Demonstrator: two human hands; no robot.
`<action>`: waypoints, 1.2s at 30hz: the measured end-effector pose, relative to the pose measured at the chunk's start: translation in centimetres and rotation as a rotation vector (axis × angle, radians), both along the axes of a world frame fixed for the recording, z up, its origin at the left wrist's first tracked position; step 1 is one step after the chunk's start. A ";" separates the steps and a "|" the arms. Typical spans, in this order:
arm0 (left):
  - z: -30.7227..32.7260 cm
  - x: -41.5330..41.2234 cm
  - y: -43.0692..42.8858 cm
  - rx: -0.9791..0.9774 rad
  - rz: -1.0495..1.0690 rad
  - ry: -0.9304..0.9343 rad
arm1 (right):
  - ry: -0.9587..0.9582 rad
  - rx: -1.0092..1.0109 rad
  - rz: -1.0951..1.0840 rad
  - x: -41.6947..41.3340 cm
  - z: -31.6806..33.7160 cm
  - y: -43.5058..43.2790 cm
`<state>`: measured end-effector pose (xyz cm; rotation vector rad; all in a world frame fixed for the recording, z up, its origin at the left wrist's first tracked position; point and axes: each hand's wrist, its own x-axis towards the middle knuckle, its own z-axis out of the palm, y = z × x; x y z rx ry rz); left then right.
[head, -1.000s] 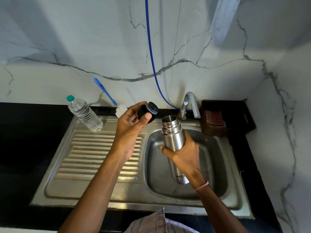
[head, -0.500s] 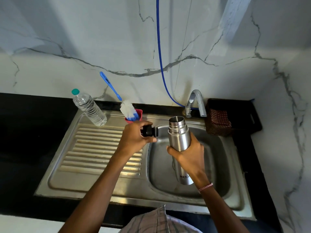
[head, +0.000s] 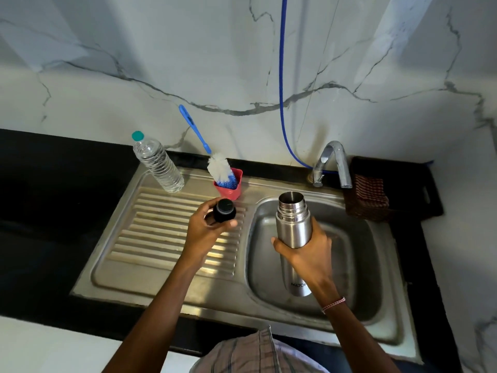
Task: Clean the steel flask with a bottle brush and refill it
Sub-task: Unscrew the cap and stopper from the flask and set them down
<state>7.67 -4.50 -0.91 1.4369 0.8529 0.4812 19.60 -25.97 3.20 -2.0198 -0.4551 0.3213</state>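
My right hand grips the steel flask around its middle, upright and uncapped, over the sink basin. My left hand holds the flask's black cap low over the ribbed drainboard. The bottle brush, blue-handled with white and blue bristles, stands head-down in a small red cup at the back of the drainboard, just beyond the cap.
A clear plastic water bottle with a green lid stands at the drainboard's back left. The tap curves over the basin, a blue hose behind it. A dark basket holding a checked cloth sits to the right. Black counter surrounds the sink.
My left hand has carried the cap down and left, from beside the flask's mouth to low over the drainboard. The flask stays held over the basin.
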 end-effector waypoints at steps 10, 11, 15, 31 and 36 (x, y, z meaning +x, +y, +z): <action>-8.0 -6.2 3.6 0.228 0.358 0.391 | 0.027 -0.028 0.072 -1.0 -1.3 2.7; -8.2 -6.4 3.9 0.244 0.346 0.420 | 0.029 -0.029 0.074 -1.1 -1.3 2.9; -9.2 -6.3 4.9 0.309 0.256 0.502 | 0.033 -0.015 0.078 -1.2 -1.6 3.4; -11.8 -5.0 6.9 0.481 0.035 0.556 | 0.001 -0.009 0.094 -0.9 -2.5 3.9; -11.9 -5.9 5.6 0.524 0.068 0.489 | -0.009 -0.003 0.094 -0.8 -2.4 3.6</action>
